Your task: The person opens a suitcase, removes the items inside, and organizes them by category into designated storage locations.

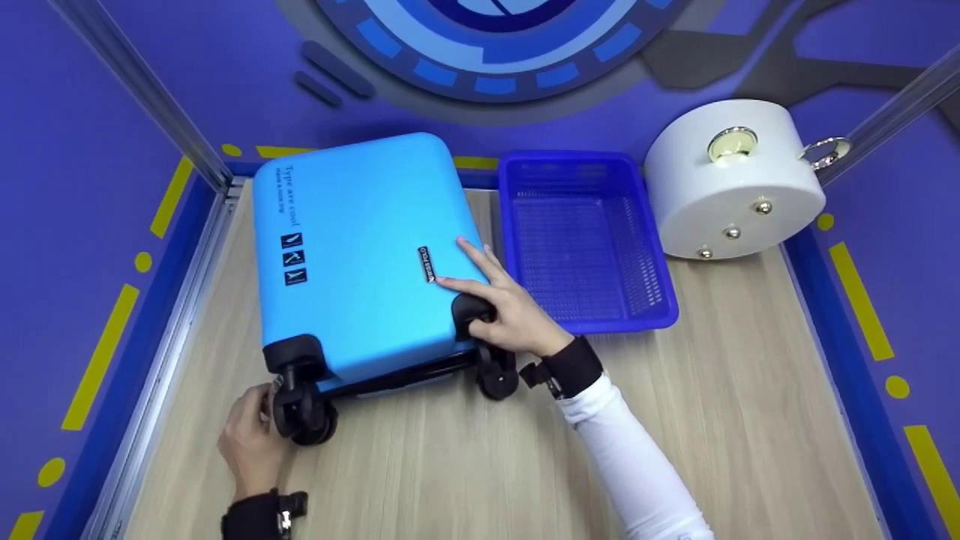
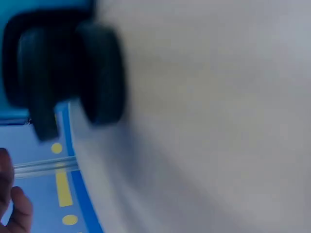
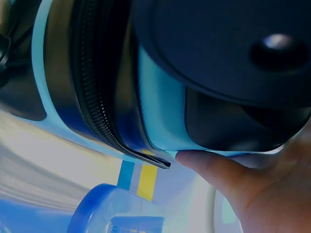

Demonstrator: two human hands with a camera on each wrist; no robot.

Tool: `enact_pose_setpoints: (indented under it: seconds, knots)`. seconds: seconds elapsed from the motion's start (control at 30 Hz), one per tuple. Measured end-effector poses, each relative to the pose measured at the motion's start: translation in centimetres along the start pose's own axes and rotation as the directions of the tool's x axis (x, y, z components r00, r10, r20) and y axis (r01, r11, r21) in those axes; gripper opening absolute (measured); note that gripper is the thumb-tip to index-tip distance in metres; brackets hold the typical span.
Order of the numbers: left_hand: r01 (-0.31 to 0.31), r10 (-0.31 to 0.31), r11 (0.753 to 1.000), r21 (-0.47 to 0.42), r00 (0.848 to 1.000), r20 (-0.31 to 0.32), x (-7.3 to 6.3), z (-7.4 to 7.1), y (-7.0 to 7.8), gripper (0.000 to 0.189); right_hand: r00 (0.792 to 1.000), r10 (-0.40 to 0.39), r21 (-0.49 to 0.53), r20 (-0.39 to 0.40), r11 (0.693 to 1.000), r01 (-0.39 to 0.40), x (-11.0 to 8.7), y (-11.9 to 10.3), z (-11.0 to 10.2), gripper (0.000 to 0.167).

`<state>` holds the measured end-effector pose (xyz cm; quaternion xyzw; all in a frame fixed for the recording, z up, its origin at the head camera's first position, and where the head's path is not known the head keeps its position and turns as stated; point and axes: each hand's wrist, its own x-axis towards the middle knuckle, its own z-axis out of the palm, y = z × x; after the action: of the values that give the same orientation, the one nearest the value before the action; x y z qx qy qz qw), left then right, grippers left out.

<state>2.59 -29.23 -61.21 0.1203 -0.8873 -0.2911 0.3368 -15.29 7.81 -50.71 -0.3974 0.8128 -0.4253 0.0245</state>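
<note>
A bright blue suitcase (image 1: 367,247) lies on its broad side, wheels towards me, with black corner guards. My right hand (image 1: 517,315) rests on its near right corner, fingers spread over the shell beside a small black label (image 1: 427,264). Its thumb (image 3: 214,170) lies along the suitcase edge in the right wrist view. My left hand (image 1: 251,439) is low beside the near left wheel (image 1: 304,412), which hides some of its fingers. In the left wrist view, loosely bent fingers (image 2: 19,208) show apart from the dark wheel (image 2: 102,73). A zipper (image 3: 92,77) runs round the suitcase side.
Right of the suitcase stands a blue plastic basket (image 1: 664,321) with mesh sides. Beyond it is a white drum-shaped thing (image 1: 720,180) with gold studs and rings. Blue walls (image 1: 67,225) enclose the wood-patterned surface (image 1: 525,465) at the back and both sides.
</note>
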Motion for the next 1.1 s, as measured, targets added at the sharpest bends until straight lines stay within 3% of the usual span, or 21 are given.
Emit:
enact_pose_setpoints:
  seconds: [0.17, 0.33, 0.5, 0.7, 0.9, 1.03, 1.1]
  knots:
    - [0.052, -0.057, 0.998, 0.038, 0.988, 0.140, 3.2, 0.0, -0.7, 0.006, 1.000, 0.015, -0.001, -0.008, 1.000, -0.015, 0.0, -0.2, 0.1, 0.080]
    - [0.086, -0.094, 0.995, 0.049, 0.974, 0.207, 5.3, 0.5, -1.0, 0.006, 0.999, 0.006, -0.003, -0.049, 1.000, -0.006, -0.1, -0.4, 0.5, 0.079]
    - [0.127, -0.134, 0.991, 0.043, 0.964, 0.228, 5.9, 0.6, -1.2, 0.010, 0.995, 0.009, -0.018, -0.101, 1.000, -0.011, -0.7, -1.0, 1.6, 0.079]
    - [0.200, -0.201, 0.979, 0.033, 0.941, 0.272, 7.3, 0.9, -1.7, 0.018, 0.981, 0.056, -0.051, -0.187, 0.997, -0.066, -1.5, -2.3, 3.3, 0.080]
    - [0.190, -0.190, 0.981, 0.027, 0.943, 0.275, 9.3, 1.1, -2.4, 0.021, 0.960, 0.039, -0.084, -0.278, 0.994, -0.065, -2.2, -3.5, 5.0, 0.078]
    - [0.237, -0.230, 0.972, 0.007, 0.933, 0.276, 10.1, 0.6, -2.3, 0.024, 0.939, 0.057, -0.030, -0.338, 0.997, -0.071, -2.9, -3.6, 5.9, 0.075]
    - [0.280, -0.266, 0.960, -0.028, 0.935, 0.234, 10.2, 0.0, -2.0, 0.025, 0.931, 0.097, 0.047, -0.352, 0.995, -0.086, -3.4, -3.6, 6.1, 0.076]
